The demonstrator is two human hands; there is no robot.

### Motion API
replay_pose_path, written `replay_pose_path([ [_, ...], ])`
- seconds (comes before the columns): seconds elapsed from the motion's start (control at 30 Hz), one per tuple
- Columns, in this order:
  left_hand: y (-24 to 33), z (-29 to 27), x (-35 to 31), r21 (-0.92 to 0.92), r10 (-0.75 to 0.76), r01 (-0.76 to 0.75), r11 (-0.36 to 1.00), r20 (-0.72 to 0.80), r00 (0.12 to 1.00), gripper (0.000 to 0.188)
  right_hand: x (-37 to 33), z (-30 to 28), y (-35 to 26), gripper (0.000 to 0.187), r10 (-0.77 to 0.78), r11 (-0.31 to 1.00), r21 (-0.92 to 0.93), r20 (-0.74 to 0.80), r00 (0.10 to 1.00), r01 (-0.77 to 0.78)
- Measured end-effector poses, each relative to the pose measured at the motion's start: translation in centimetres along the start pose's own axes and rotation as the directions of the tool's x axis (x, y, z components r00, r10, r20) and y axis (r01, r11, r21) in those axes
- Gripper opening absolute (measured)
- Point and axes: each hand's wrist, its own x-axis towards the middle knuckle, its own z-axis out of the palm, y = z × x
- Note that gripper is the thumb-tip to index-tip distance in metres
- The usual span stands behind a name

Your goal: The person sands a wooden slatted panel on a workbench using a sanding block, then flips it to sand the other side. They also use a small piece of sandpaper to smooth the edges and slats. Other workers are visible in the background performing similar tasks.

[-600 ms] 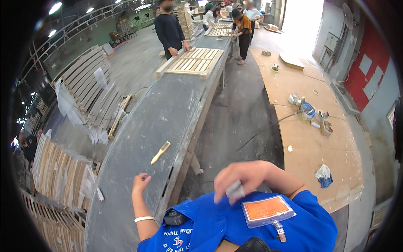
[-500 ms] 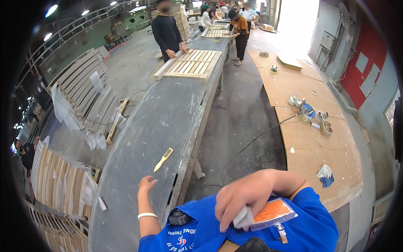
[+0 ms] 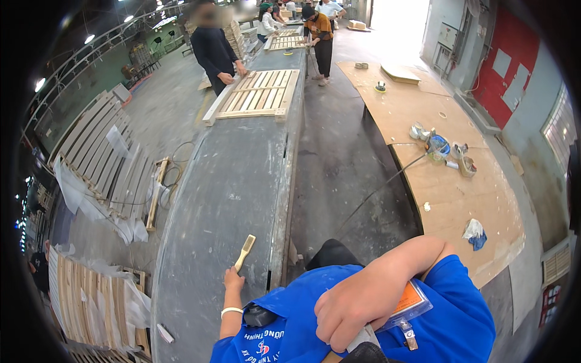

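Observation:
On the long dark table lies a pale wooden-handled brush (image 3: 245, 251), its wider end pointing away from me. My left hand (image 3: 233, 281), a white band round its wrist, is at the near end of the handle with its fingers closed about it. Held against my chest, my right hand (image 3: 354, 307) is curled round a flat grey piece (image 3: 364, 337); most of that piece is hidden by the fingers. Next to this hand a clear badge holder with an orange card (image 3: 410, 304) hangs on my blue shirt.
Farther along the table (image 3: 224, 181), a co-worker in dark clothes touches a slatted wooden panel (image 3: 259, 94). Stacked slats (image 3: 97, 296) stand at left. A brown-topped table (image 3: 466, 206) at right bears tins, tape rolls and a rag (image 3: 475, 235). A cable crosses the floor.
My left hand has reached the brush handle and closed on it. My right hand has shifted slightly downward, still round the grey piece. The whole view has turned a little.

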Motion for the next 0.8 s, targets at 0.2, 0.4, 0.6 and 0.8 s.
replay_pose_path([
  [0.2, -0.5, 1.8, 1.8, -0.108, -0.018, 0.007, 0.994, -0.103, 0.995, 0.038, -6.6, -4.9, 3.6, 0.014, 0.144, 0.987, -0.012, -0.347, 0.927, -0.158],
  [0.4, 0.3, 2.9, 3.7, -0.045, -0.055, 0.044, 0.998, -0.282, 0.958, 0.035, -21.9, -10.2, 10.0, 0.016, 0.581, 0.715, 0.255, -0.735, 0.35, -0.651],
  [0.6, 4.5, 2.7, 8.9, 0.018, -0.049, 0.05, 0.999, -0.057, 0.997, 0.025, -38.5, -14.4, 15.4, 0.014, 0.611, 0.613, 0.462, -0.792, 0.014, -0.641],
  [0.8, 10.1, 0.9, 14.1, -0.18, -0.209, 0.236, 0.955, 0.152, 0.966, 0.022, -51.1, -16.4, 19.3, 0.012, 0.721, 0.417, 0.659, -0.659, -0.214, -0.626],
])
